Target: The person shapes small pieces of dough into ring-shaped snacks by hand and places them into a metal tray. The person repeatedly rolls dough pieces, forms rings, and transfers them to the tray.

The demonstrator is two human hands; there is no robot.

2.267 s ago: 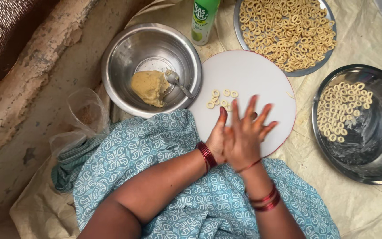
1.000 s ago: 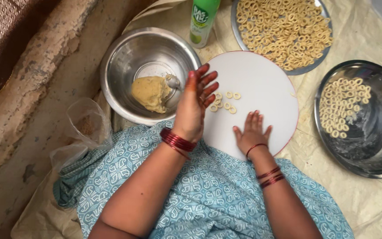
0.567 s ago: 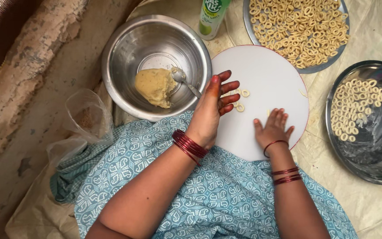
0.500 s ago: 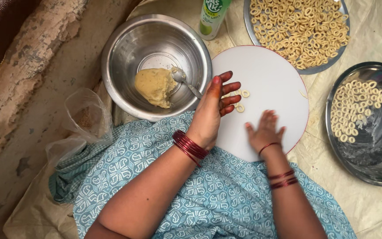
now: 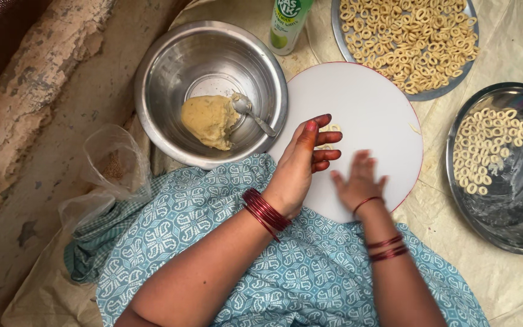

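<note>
Rolling dough on the white board [image 5: 370,103]: right hand [image 5: 358,181] flat, palm down, blurred, nothing visibly gripped. Left hand [image 5: 301,163] hovering half-open and empty over small dough rings [image 5: 331,128]. Dough lump [image 5: 208,120] waiting in the steel bowl [image 5: 171,60]. Next, probably, looping the rolled strip closed.

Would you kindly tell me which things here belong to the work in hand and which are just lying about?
In use: right hand, left hand, white round board, dough rings, dough in steel bowl.
Lying about: green bottle, plastic bag.
</note>
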